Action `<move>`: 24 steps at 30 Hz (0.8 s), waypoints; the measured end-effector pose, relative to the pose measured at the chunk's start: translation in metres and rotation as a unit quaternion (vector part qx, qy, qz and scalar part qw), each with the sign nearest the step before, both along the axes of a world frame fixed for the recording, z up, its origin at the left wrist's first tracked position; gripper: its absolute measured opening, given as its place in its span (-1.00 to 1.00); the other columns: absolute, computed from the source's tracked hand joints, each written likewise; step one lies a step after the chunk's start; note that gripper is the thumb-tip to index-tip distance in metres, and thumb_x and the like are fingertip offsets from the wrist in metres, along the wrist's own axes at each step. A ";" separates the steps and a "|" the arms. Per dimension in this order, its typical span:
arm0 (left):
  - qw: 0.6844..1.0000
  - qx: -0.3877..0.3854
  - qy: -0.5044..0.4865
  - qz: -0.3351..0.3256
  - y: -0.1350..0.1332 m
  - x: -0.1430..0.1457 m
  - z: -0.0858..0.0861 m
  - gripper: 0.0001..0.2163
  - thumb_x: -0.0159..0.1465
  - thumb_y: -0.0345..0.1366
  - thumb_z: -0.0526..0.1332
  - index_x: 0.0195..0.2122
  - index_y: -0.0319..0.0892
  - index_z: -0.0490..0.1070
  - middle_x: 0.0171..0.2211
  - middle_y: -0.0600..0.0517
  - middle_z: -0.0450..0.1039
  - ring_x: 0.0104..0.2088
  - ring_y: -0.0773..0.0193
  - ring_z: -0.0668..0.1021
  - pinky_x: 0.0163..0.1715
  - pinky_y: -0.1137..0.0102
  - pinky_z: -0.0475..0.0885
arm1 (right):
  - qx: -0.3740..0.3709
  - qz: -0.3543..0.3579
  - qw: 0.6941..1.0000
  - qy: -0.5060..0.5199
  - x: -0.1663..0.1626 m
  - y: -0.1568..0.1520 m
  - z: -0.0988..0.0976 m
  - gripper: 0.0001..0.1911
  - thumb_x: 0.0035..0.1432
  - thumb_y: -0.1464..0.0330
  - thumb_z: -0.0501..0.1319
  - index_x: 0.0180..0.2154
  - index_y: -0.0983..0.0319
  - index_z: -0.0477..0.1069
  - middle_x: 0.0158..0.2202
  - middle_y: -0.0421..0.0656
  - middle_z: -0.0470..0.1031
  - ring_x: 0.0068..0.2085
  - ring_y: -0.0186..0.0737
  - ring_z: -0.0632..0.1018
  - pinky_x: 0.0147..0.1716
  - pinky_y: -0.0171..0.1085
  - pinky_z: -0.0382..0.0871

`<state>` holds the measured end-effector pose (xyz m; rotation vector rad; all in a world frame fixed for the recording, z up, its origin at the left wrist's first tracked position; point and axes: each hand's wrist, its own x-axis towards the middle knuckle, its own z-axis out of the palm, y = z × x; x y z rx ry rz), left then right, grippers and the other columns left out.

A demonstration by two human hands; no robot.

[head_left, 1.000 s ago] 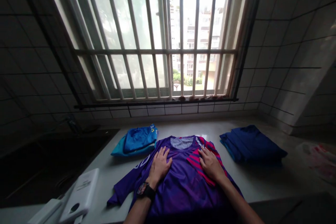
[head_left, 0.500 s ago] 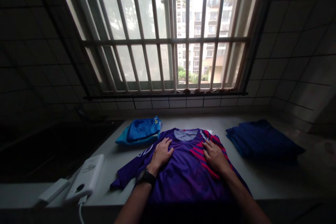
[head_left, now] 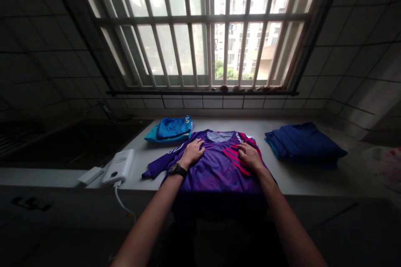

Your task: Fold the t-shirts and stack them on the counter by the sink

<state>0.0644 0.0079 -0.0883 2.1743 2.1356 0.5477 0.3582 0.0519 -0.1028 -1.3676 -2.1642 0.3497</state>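
Observation:
A purple long-sleeved shirt (head_left: pixel 216 167) lies spread on the counter, its neckline toward the window and a red-striped panel on the right. Its lower part hangs over the front edge into shadow. My left hand (head_left: pixel 193 153) rests flat on the shirt's left chest, fingers spread, with a black watch (head_left: pixel 177 170) on that wrist. On the striped panel near the right shoulder lies my right hand (head_left: pixel 250 156), its fingers slightly bent and resting on the cloth. The left sleeve stretches out to the left; the right sleeve is hard to make out.
Folded blue clothes (head_left: pixel 173 128) lie at the back left, and a dark blue folded pile (head_left: pixel 305 142) at the right. A white power bank (head_left: pixel 119 167) with a cable sits by a small white box (head_left: pixel 90 176). Left is a dark sink (head_left: pixel 78 142); a barred window (head_left: pixel 200 18) stands behind.
The view has tilted downward, so the counter appears higher and the cabinet front shows. Both hands stay on the shirt in nearly the same places; the right fingers look slightly more bent.

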 end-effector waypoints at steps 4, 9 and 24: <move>1.000 0.019 0.015 -0.003 -0.002 0.003 0.001 -0.59 0.36 -0.29 0.11 0.20 -0.24 0.45 0.29 -0.18 0.38 0.32 0.06 0.40 0.34 0.23 0.25 | -0.007 0.004 1.000 0.012 0.000 -0.001 0.005 -0.62 0.30 0.43 0.09 0.03 0.20 0.60 0.17 -0.10 0.54 0.27 -0.16 0.44 0.33 -0.21 0.22; 1.000 0.023 0.018 -0.005 -0.003 0.004 0.002 -0.61 0.36 -0.30 0.10 0.17 -0.24 0.47 0.27 -0.17 0.41 0.30 0.08 0.41 0.34 0.26 0.25 | -0.014 -0.002 0.999 0.038 0.001 0.000 0.006 -0.63 0.30 0.44 0.09 -0.01 0.17 0.62 0.14 -0.13 0.57 0.21 -0.20 0.51 0.27 -0.24 0.29; 1.000 0.024 0.015 -0.002 -0.006 0.006 0.005 -0.61 0.36 -0.30 0.09 0.17 -0.21 0.47 0.28 -0.15 0.40 0.30 0.11 0.41 0.34 0.27 0.24 | -0.021 -0.007 0.999 0.047 0.001 0.004 0.006 -0.62 0.29 0.43 0.08 -0.03 0.14 0.63 0.13 -0.15 0.58 0.17 -0.19 0.54 0.25 -0.22 0.32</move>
